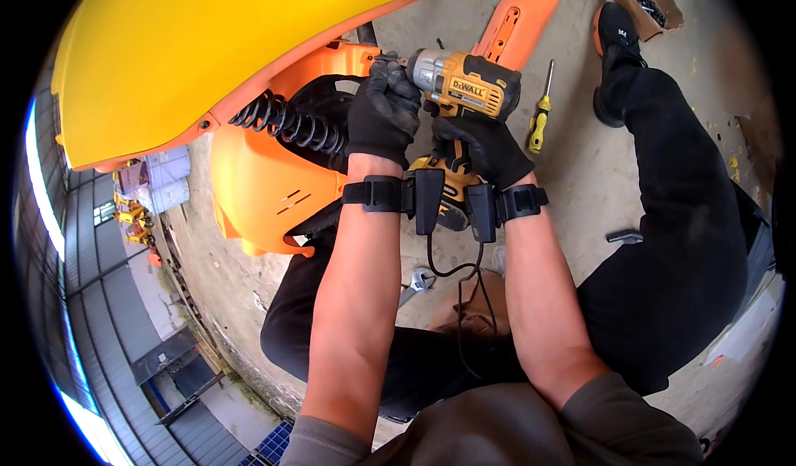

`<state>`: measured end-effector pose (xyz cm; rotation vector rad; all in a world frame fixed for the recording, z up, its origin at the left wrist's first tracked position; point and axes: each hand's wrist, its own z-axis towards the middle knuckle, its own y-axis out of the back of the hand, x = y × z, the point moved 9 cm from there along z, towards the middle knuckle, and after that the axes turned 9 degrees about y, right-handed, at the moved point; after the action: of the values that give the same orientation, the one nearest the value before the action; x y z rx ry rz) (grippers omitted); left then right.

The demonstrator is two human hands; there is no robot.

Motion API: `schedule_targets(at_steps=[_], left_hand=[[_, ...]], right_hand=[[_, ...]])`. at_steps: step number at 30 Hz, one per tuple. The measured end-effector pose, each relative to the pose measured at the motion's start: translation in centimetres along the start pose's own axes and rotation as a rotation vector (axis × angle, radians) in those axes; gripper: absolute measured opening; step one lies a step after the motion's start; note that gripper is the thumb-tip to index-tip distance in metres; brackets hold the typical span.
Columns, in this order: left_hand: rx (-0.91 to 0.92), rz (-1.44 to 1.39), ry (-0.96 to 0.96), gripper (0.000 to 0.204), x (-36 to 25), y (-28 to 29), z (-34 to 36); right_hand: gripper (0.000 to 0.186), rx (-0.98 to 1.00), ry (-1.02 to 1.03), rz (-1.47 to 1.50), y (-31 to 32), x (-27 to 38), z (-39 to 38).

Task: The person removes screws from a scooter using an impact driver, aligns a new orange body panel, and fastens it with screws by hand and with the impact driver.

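Concrete floor (580, 167) lies under me, grey and dusty, and I sit on it with my legs in black trousers spread out. Both my hands wear black gloves. My right hand (485, 147) is wrapped tight around the grip of a yellow and black cordless impact driver (460, 84), which points left. My left hand (383, 109) is curled at the tool's nose, pinching close by the bit where it meets the orange plastic body panel (265, 188). I cannot tell if a screw sits under my fingers, because the glove hides that spot. A big yellow panel (224, 43) hangs over the orange one, and a black coil spring (290, 126) shows between them. One dark fastener (204, 124) already sits in the orange edge near the yellow panel, so I judge some fixing is done, and the spot at the bit is the one in hand. A loose orange cover piece (518, 22) lies on the floor, apart from the rest, so I think more is left. A yellow-handled screwdriver (541, 114) lies just beside the driver, and a wrench (417, 283) rests between my arms.
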<state>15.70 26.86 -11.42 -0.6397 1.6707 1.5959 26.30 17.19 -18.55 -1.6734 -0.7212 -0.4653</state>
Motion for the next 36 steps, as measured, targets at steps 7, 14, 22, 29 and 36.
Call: schedule_targets(at_steps=[7, 14, 22, 29, 36], left_hand=[[-0.077, 0.257, -0.202, 0.012, -1.5, -0.1, 0.1], [0.017, -0.34, 0.136, 0.016, 1.9, 0.2, 0.8], [-0.087, -0.814, 0.532, 0.014, 1.7, 0.5, 0.7], [-0.099, -1.235, 0.732, 0.012, 3.3, -1.2, -0.2], [-0.07, -1.129, 0.608, 0.014, 3.5, -1.1, 0.2]], right_hand=[[0.021, -0.005, 0.001, -0.006, 0.1, 0.1, 0.3], [0.021, 0.015, -0.034, -0.044, -0.4, 0.3, 0.5], [0.021, -0.019, 0.025, 0.035, -0.7, 0.0, 0.6], [0.026, -0.015, 0.041, -0.073, -0.5, -0.1, 0.8], [0.028, -0.02, 0.002, -0.063, -0.3, -0.3, 0.9]])
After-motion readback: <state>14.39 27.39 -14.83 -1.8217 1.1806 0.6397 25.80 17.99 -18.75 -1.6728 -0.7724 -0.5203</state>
